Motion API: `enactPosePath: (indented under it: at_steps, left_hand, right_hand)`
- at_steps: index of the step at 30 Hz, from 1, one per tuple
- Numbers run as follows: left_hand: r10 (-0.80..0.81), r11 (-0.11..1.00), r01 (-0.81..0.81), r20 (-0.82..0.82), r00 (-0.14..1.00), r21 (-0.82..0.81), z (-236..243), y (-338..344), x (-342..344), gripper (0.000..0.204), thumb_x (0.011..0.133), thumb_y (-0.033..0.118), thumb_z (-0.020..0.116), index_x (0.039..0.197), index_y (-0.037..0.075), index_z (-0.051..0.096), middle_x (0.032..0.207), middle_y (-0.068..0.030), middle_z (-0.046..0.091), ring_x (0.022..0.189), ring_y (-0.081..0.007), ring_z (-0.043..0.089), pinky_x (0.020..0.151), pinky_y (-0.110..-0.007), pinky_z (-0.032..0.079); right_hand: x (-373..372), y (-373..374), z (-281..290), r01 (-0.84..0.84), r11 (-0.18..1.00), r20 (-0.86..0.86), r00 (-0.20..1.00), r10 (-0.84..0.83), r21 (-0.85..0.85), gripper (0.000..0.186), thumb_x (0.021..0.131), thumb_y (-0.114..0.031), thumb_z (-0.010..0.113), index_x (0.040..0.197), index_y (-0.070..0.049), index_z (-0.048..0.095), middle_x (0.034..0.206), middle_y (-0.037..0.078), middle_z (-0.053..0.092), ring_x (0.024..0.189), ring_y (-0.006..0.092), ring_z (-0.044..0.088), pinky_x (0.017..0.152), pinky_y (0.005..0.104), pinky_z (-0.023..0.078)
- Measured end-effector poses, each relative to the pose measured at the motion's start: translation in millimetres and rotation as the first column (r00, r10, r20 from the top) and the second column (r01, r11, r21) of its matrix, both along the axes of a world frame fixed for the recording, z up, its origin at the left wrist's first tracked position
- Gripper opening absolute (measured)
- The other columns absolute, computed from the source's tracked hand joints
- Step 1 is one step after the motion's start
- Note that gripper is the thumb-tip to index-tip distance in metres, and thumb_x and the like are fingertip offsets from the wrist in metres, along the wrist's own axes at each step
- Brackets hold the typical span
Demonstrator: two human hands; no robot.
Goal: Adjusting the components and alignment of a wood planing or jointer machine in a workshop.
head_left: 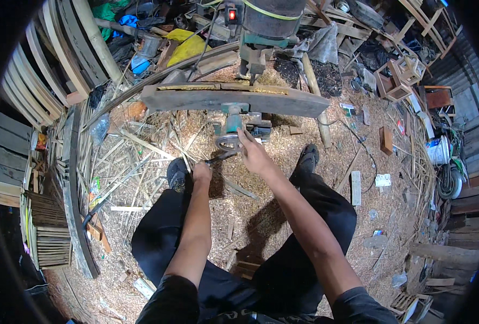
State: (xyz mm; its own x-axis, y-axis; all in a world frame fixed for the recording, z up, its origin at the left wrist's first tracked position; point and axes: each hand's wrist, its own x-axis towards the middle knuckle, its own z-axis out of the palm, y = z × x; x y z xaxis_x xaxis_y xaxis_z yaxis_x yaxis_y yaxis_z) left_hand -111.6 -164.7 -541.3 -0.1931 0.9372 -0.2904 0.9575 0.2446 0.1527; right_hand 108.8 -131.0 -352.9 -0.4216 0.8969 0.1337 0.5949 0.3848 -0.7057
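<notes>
1 wooden plank (212,99) lies beyond the 2 hands (201,171) (255,156).

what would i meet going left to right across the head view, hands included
Slatted wood stack, long curved grey plank, left hand, dark handle, right hand, pale flat strip, brown wooden block, white bucket.

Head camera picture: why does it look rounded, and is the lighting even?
In the head view, fisheye distortion bends edges toward a black rim; lighting there is uneven: the tan sawdust-strewn floor looks bright in places, but a dark shadow lies between the black fabric trouser legs.
</notes>
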Motion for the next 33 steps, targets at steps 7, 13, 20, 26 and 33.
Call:
enactPosePath:
  at_steps: [7,13,20,26,33]
  left_hand:
    - [0.136,0.987,-0.126,0.11,0.984,-0.099,35,-6,11,0.027,0.088,0.021,0.061,0.101,-0.002,0.066,0.104,-0.0245,0.065,0.097,-0.0397,0.063,0.088,-0.046,0.048]
    - [-0.152,0.794,-0.175,0.469,0.87,0.582,137,17,11,0.03,0.089,0.013,0.056,0.114,-0.003,0.06,0.11,-0.0279,0.061,0.105,-0.0431,0.058,0.09,-0.046,0.047]
    - [-0.528,0.436,-0.033,0.285,0.8,0.899,327,73,50,0.034,0.086,0.009,0.06,0.119,-0.001,0.058,0.113,-0.0252,0.06,0.109,-0.0423,0.056,0.094,-0.044,0.045]
    - [-0.497,-0.018,0.13,-0.121,0.859,0.991,525,145,107,0.059,0.084,0.022,0.067,0.135,0.002,0.044,0.138,-0.0201,0.045,0.13,-0.0358,0.041,0.108,-0.045,0.032]
    - [-0.406,-0.254,0.104,-0.204,0.891,0.962,531,201,130,0.049,0.078,0.03,0.073,0.115,0.006,0.05,0.117,-0.017,0.049,0.118,-0.0387,0.041,0.104,-0.051,0.032]
  right_hand:
    - [2,1,-10,-0.004,0.998,-0.001,1.0,0.004,-0.069,0.07,0.083,0.006,0.046,0.148,-0.012,0.029,0.145,0.025,0.036,0.129,0.037,0.044,0.107,0.0382,0.039]
    - [14,24,6,0.045,0.996,-0.165,0.985,-0.057,-0.075,0.057,0.089,0.001,0.047,0.143,-0.014,0.039,0.133,0.028,0.05,0.122,0.039,0.051,0.101,0.0375,0.042]
    - [56,62,133,0.177,0.978,-0.214,0.965,-0.151,0.106,0.044,0.096,-0.008,0.046,0.14,-0.005,0.043,0.138,0.021,0.05,0.13,0.03,0.046,0.109,0.0329,0.033]
    - [77,166,298,0.308,0.801,-0.475,0.879,-0.033,0.514,0.034,0.093,-0.018,0.057,0.117,0.006,0.06,0.115,0.022,0.065,0.109,0.0277,0.062,0.094,0.0353,0.047]
    - [74,300,385,0.611,0.703,-0.577,0.74,-0.346,0.363,0.056,0.09,-0.044,0.059,0.115,0.006,0.059,0.106,0.018,0.066,0.101,0.0256,0.063,0.091,0.0358,0.046]
